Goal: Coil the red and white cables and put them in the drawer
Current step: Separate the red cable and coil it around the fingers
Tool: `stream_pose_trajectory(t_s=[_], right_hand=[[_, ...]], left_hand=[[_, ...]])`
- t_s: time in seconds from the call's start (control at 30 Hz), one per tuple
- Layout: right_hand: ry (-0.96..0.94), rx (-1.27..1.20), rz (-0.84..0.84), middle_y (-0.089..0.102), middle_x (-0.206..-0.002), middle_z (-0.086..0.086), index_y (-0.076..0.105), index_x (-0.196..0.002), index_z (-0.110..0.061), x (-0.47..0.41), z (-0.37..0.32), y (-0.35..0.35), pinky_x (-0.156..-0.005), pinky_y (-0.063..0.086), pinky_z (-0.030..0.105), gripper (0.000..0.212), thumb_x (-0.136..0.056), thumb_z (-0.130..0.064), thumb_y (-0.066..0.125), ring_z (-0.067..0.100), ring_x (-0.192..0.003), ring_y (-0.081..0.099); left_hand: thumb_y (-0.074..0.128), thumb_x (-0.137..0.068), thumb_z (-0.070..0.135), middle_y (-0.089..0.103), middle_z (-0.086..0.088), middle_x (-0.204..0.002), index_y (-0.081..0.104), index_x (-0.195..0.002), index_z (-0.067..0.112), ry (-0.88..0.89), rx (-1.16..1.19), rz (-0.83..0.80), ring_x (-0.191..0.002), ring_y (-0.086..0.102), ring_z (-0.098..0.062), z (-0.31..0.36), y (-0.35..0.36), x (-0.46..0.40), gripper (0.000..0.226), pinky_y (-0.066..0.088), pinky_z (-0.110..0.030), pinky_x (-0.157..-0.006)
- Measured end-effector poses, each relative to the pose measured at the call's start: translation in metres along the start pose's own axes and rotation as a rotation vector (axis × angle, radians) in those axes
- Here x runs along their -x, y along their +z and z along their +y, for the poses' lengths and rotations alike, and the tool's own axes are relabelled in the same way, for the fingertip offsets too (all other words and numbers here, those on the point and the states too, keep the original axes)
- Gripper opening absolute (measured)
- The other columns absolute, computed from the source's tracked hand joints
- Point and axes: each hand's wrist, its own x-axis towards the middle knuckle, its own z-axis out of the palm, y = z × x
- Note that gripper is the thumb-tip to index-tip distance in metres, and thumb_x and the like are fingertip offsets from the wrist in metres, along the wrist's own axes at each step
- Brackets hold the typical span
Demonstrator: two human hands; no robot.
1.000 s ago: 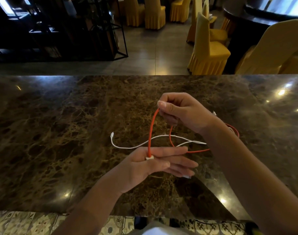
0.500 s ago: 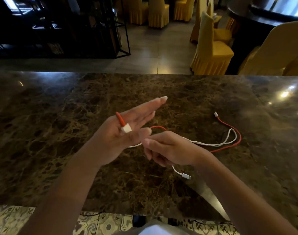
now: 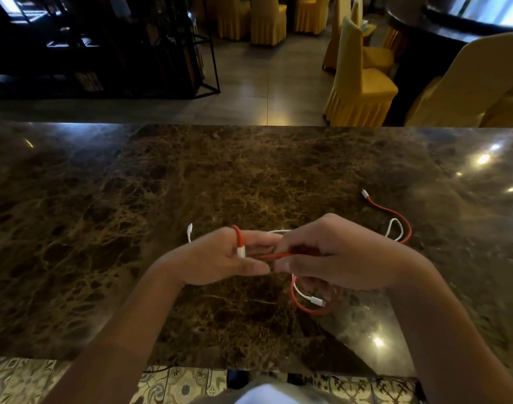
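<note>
Red cable (image 3: 390, 212) loops over the left hand (image 3: 220, 259), whose thumb pins the cable's white plug against nearly straight fingers. Right hand (image 3: 334, 255) pinches the red strand. White cable (image 3: 395, 228) trails across the marble counter (image 3: 132, 214).

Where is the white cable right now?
The white cable lies on the marble table, running behind both hands, one plug left of the left hand and another below the right hand.
</note>
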Motion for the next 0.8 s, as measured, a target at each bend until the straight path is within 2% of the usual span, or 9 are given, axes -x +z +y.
stream_pose_trajectory(t_s=[0.1, 0.13, 0.2, 0.27, 0.37, 0.47, 0.6, 0.67, 0.8], right_hand=[[-0.06, 0.027, -0.019, 0.07, -0.065, -0.001, 0.072, -0.097, -0.016, -0.002, -0.005, -0.004, -0.051, 0.057, 0.035, 0.013, -0.104, -0.021, 0.062, 0.015, -0.05, 0.068], [-0.078, 0.032, -0.021, 0.07, -0.064, 0.0, 0.073, -0.096, -0.014, -0.005, -0.006, -0.005, -0.048, 0.055, 0.032, 0.014, -0.104, -0.02, 0.062, 0.014, -0.048, 0.066], [-0.122, 0.048, -0.028, 0.068, -0.063, -0.001, 0.073, -0.095, -0.01, -0.01, -0.008, -0.007, -0.046, 0.049, 0.024, 0.016, -0.104, -0.019, 0.063, 0.009, -0.046, 0.062], [-0.17, 0.093, -0.038, 0.066, -0.062, -0.008, 0.074, -0.09, -0.009, -0.016, -0.009, -0.009, -0.05, 0.045, 0.017, 0.018, -0.103, -0.018, 0.064, 0.008, -0.051, 0.062], [-0.224, 0.104, -0.055, 0.061, -0.062, -0.014, 0.074, -0.091, -0.006, -0.026, -0.007, -0.012, -0.057, 0.042, 0.014, 0.016, -0.102, -0.013, 0.065, 0.005, -0.056, 0.059], [-0.175, -0.067, -0.015, 0.066, -0.068, 0.001, 0.076, -0.091, -0.007, -0.031, 0.002, -0.02, -0.059, 0.045, 0.023, 0.012, -0.094, -0.019, 0.075, 0.01, -0.059, 0.057], [-0.137, -0.13, 0.068, 0.066, -0.076, 0.013, 0.073, -0.082, -0.011, -0.035, 0.018, -0.023, -0.065, 0.047, 0.035, 0.028, -0.076, -0.034, 0.088, 0.025, -0.067, 0.058], [-0.154, -0.16, 0.043, 0.06, -0.07, 0.005, 0.07, -0.08, -0.01, -0.042, 0.025, -0.014, -0.062, 0.044, 0.028, 0.032, -0.075, -0.036, 0.09, 0.017, -0.064, 0.053], [-0.217, -0.375, 0.019, 0.054, -0.072, 0.001, 0.063, -0.082, 0.003, -0.051, 0.037, 0.003, -0.062, 0.043, 0.019, 0.043, -0.077, -0.034, 0.085, 0.01, -0.064, 0.048]], left_hand=[[0.067, -0.097, 0.005, 0.073, 0.02, -0.108, 0.07, -0.109, 0.042, -0.035, -0.03, -0.058, -0.108, 0.067, 0.0, 0.007, 0.011, -0.008, 0.039, 0.051, -0.019, -0.092], [0.068, -0.097, 0.009, 0.074, 0.018, -0.104, 0.072, -0.105, 0.039, -0.031, -0.066, -0.044, -0.103, 0.068, -0.001, 0.007, 0.014, -0.009, 0.031, 0.053, -0.021, -0.089], [0.067, -0.1, 0.018, 0.075, -0.001, -0.108, 0.072, -0.111, 0.017, 0.0, -0.142, -0.045, -0.102, 0.07, -0.017, 0.003, 0.022, -0.012, 0.012, 0.057, -0.039, -0.092], [0.063, -0.101, 0.011, 0.072, -0.018, -0.115, 0.069, -0.118, 0.0, 0.029, -0.151, -0.049, -0.105, 0.068, -0.026, 0.003, 0.033, -0.011, 0.021, 0.053, -0.053, -0.098], [0.058, -0.098, -0.009, 0.068, -0.011, -0.134, 0.063, -0.133, -0.003, 0.041, -0.023, -0.11, -0.125, 0.064, -0.017, 0.006, 0.043, -0.008, 0.035, 0.047, -0.046, -0.114], [0.07, -0.091, -0.007, 0.066, -0.009, -0.14, 0.063, -0.135, -0.002, 0.04, 0.052, -0.197, -0.132, 0.062, -0.021, 0.011, 0.044, -0.001, 0.045, 0.046, -0.046, -0.115], [0.074, -0.085, -0.012, 0.067, -0.016, -0.137, 0.065, -0.129, -0.004, 0.088, 0.116, -0.318, -0.129, 0.063, -0.024, 0.017, 0.054, 0.012, 0.046, 0.045, -0.049, -0.115], [0.069, -0.086, -0.017, 0.064, -0.025, -0.136, 0.062, -0.131, -0.009, 0.1, 0.188, -0.386, -0.126, 0.064, -0.026, 0.02, 0.058, 0.011, 0.046, 0.046, -0.05, -0.113], [0.057, -0.088, -0.025, 0.061, -0.042, -0.125, 0.048, -0.136, -0.019, 0.087, 0.386, -0.602, -0.101, 0.07, -0.018, 0.031, 0.068, 0.006, 0.049, 0.057, -0.033, -0.096]])
